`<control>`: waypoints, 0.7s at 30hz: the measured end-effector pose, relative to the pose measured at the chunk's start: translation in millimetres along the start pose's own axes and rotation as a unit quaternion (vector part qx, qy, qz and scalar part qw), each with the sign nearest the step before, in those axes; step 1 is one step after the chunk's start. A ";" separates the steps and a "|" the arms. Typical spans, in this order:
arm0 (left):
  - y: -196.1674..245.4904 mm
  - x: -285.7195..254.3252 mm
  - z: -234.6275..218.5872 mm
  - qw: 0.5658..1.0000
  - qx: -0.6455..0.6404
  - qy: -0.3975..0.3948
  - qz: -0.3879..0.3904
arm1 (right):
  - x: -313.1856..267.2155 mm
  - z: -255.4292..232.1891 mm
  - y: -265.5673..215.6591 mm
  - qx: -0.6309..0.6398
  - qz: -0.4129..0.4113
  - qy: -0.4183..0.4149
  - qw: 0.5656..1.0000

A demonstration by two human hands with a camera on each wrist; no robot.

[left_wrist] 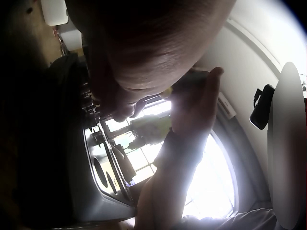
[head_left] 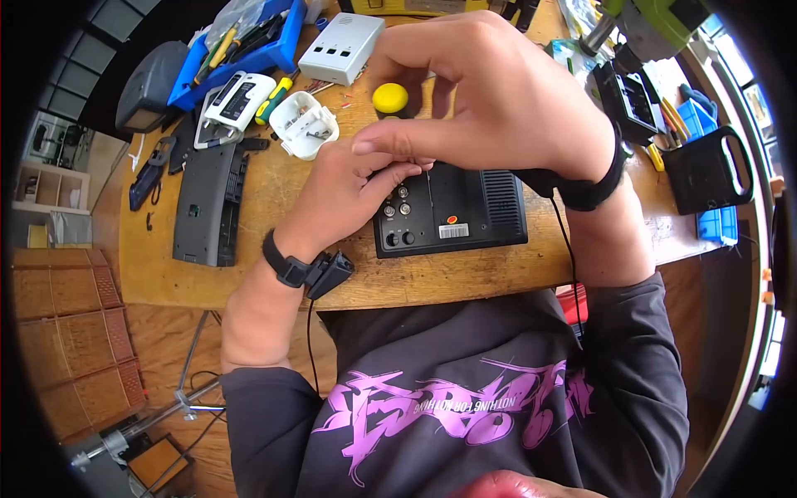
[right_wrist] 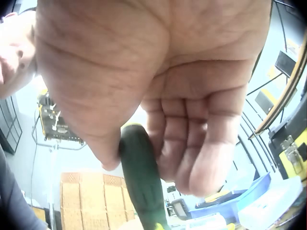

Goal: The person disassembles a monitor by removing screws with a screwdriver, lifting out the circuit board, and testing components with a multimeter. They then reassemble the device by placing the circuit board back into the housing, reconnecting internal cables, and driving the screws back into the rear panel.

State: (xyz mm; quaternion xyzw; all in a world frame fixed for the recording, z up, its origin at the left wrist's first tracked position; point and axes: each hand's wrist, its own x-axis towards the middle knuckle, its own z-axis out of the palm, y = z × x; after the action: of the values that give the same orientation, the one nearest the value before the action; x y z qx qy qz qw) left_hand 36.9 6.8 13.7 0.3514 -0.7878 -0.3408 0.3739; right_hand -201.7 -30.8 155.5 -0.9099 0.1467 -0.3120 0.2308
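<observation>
A screwdriver with a green handle (right_wrist: pixel 140 172) is gripped between the thumb and fingers of my right hand (head_left: pixel 506 108). Its yellow end cap (head_left: pixel 390 98) shows above the palm in the head view, while the shaft and tip are hidden behind the hands. Under both hands a black electronic device (head_left: pixel 477 236) lies on the table, with vent slots, round metal connectors (head_left: pixel 397 211), small black knobs and a barcode sticker. My left hand (head_left: pixel 336 195) brings thumb and forefinger together over the device, beside the connectors; I cannot tell what is between them.
Left of the device lies a dark grey casing (head_left: pixel 203 207). A white tray of small parts (head_left: pixel 305 124), a white meter (head_left: pixel 241 98), a blue bin of tools (head_left: pixel 274 41) and a grey-white box (head_left: pixel 342 48) stand behind. A green drill press (head_left: pixel 656 25) is at back right.
</observation>
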 end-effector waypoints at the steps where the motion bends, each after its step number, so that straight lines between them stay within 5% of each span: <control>1: 6.7 -0.4 -1.8 1.000 0.009 0.003 -0.022 | 0.4 -0.9 -0.6 0.024 0.002 0.007 1.000; 7: 11.3 5.6 -1.1 1.000 0.015 -0.001 -0.018 | -1.9 5.2 36.9 0.142 -0.018 0.011 0.990; 13: 7.1 5.8 2.8 0.999 0.034 0.012 0.003 | 0.7 -7.3 7.5 -0.043 -0.023 0.026 0.998; 17: 11.5 6.2 2.3 0.999 0.047 0.020 0.002 | 0.9 4.8 39.1 0.047 -0.019 0.038 0.998; 21: 12.9 6.1 0.7 0.998 0.053 0.016 -0.001 | -3.8 -9.8 10.4 0.015 -0.026 0.044 0.999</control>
State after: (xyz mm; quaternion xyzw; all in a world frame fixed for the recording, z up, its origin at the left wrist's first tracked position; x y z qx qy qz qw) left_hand 29.6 8.8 25.8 0.3769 -0.7984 -0.2935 0.3665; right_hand -212.2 -41.3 155.2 -0.8950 0.1285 -0.3601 0.2297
